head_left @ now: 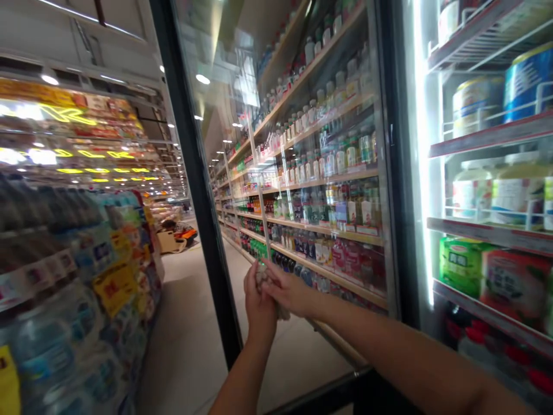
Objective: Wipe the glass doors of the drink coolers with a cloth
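My left hand [258, 308] and my right hand [290, 289] meet in front of the glass door [319, 190] of an upright drinks cooler, which stands swung open. Both are closed round a crumpled, greyish-beige cloth [283, 313]. Part of it shows between the fingers and a bit more below the right palm; the fingers hide the rest. I cannot tell whether hands or cloth touch the glass. Rows of bottles show in the pane, and reflections of ceiling lights lie over them.
To the right, lit cooler shelves [488, 230] hold jars, tubs and green and red packs [514, 282]. The door's dark frame [203, 173] slants down at the left. Stacked bottled water [47, 346] lines the aisle floor [177, 334]. An orange machine [185, 233] stands farther back.
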Available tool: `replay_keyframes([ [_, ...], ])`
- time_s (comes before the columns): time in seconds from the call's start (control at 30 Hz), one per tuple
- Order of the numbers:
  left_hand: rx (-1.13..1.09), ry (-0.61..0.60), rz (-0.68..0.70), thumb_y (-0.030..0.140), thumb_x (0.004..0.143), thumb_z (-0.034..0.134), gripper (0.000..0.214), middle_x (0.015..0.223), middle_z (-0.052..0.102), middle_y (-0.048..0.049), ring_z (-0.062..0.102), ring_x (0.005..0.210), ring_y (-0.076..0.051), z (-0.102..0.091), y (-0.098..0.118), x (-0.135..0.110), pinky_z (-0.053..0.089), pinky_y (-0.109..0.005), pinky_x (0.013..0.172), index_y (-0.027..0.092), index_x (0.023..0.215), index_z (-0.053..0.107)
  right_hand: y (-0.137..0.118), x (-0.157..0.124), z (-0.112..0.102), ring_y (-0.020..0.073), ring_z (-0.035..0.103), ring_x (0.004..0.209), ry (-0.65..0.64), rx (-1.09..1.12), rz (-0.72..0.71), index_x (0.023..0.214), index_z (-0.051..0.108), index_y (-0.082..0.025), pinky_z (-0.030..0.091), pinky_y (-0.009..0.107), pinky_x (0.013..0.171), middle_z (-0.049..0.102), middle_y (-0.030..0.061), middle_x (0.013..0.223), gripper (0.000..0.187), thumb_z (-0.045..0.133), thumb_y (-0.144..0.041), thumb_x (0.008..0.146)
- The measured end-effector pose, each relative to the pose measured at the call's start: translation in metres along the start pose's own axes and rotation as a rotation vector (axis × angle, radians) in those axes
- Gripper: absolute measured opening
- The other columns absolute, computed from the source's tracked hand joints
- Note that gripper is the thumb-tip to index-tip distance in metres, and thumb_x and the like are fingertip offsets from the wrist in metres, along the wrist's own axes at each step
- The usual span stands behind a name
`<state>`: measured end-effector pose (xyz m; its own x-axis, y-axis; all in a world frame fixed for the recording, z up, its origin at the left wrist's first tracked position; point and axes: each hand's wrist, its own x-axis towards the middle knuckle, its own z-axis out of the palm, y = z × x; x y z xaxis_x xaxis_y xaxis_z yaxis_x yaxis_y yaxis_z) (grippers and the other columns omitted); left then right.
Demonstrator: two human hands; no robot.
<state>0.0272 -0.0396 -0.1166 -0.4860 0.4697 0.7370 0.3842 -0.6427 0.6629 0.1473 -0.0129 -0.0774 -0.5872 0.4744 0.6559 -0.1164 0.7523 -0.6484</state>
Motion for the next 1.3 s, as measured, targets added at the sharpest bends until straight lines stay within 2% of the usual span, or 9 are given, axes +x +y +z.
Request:
replay_keyframes([
  [0.1,0.129,0.034,0.122,0.029,0.09,0.057,0.041,0.135,0.061,-0.0088,0.059,0.129,-0.026,-0.017,-0.001,-0.002,0.048,-0.045,0.115,0.022,0.129,0.066,-0.024,0.0,-0.019,0.029,0.044,0.149,-0.044,-0.562,-0.21,0.143,0.059,-0.022,0.033,0.056,0.124,0.052,0.0118,0.156,0.046,0.063,-0.031,0.098],
  [0.2,0.274,0.081,0.101,0.024,0.091,0.049,0.037,0.133,0.061,-0.0068,0.059,0.128,-0.026,-0.036,-0.003,-0.004,0.048,-0.05,0.114,0.023,0.122,0.069,-0.042,0.008,-0.05,0.0335,0.014,0.16,0.084,-1.017,-0.417,0.098,0.077,-0.021,0.004,0.066,0.128,0.03,0.0044,0.169,0.011,0.067,-0.025,0.095],
  [0.37,0.365,-0.022,0.078,0.04,0.095,0.05,0.04,0.13,0.063,-0.0096,0.063,0.123,-0.029,-0.057,-0.015,-0.014,0.053,-0.052,0.108,0.022,0.126,0.067,-0.056,0.021,-0.095,0.0268,0.005,0.162,0.378,-1.332,-0.557,0.078,0.07,-0.022,-0.017,0.061,0.126,0.029,-0.0049,0.169,0.019,0.063,-0.019,0.096],
  [0.5,0.443,-0.119,0.026,0.059,0.088,0.06,0.057,0.123,0.064,-0.0106,0.066,0.116,-0.033,-0.055,-0.019,-0.02,0.054,-0.053,0.102,0.02,0.129,0.066,-0.072,0.021,-0.108,0.0241,0.001,0.162,0.522,-1.417,-0.599,0.089,0.073,-0.028,-0.021,0.062,0.124,0.036,-0.0085,0.166,0.02,0.057,-0.022,0.1],
  [0.7,0.453,-0.231,0.121,0.043,0.097,0.05,0.046,0.114,0.066,-0.0056,0.068,0.106,-0.026,-0.04,-0.012,-0.022,0.057,-0.043,0.095,0.025,0.138,0.062,-0.091,0.022,-0.106,0.0279,0.0,0.162,0.612,-1.422,-0.598,0.093,0.074,-0.029,-0.015,0.068,0.123,0.039,-0.0065,0.165,0.02,0.056,-0.027,0.102],
  [0.9,0.648,0.09,0.338,0.04,0.1,0.049,0.042,0.126,0.06,-0.0135,0.063,0.115,-0.031,-0.073,-0.012,-0.009,0.054,-0.048,0.103,0.02,0.133,0.066,-0.068,0.016,-0.099,0.0209,-0.002,0.162,0.642,-1.396,-0.703,0.09,0.074,-0.028,-0.009,0.059,0.128,0.049,-0.0022,0.159,0.018,0.059,-0.026,0.101],
  [1.03,0.814,0.276,0.24,0.06,0.091,0.058,0.08,0.142,0.046,-0.0236,0.048,0.134,-0.042,-0.1,-0.022,0.022,0.045,-0.058,0.112,0.007,0.151,0.048,-0.041,0.006,-0.086,0.0162,0.0,0.161,0.657,-1.354,-0.7,0.089,0.075,-0.029,-0.009,0.05,0.131,0.058,0.0009,0.151,0.017,0.062,-0.027,0.1],
  [1.13,0.858,0.19,0.154,0.068,0.086,0.058,0.097,0.142,0.047,-0.0232,0.047,0.135,-0.042,-0.111,-0.038,0.042,0.043,-0.056,0.115,0.005,0.158,0.038,-0.025,0.0,-0.068,0.0202,0.004,0.162,0.655,-1.319,-0.695,0.098,0.077,-0.034,-0.006,0.057,0.131,0.059,-0.0007,0.149,0.014,0.065,-0.028,0.098],
  [1.3,0.713,0.028,0.133,0.06,0.089,0.054,0.08,0.135,0.057,-0.0191,0.052,0.133,-0.037,-0.114,-0.06,0.055,0.042,-0.055,0.116,0.01,0.151,0.048,-0.012,0.002,-0.04,0.0296,0.008,0.161,0.627,-1.309,-0.58,0.105,0.079,-0.041,-0.004,0.067,0.128,0.061,-0.0033,0.146,0.016,0.067,-0.037,0.096],
])
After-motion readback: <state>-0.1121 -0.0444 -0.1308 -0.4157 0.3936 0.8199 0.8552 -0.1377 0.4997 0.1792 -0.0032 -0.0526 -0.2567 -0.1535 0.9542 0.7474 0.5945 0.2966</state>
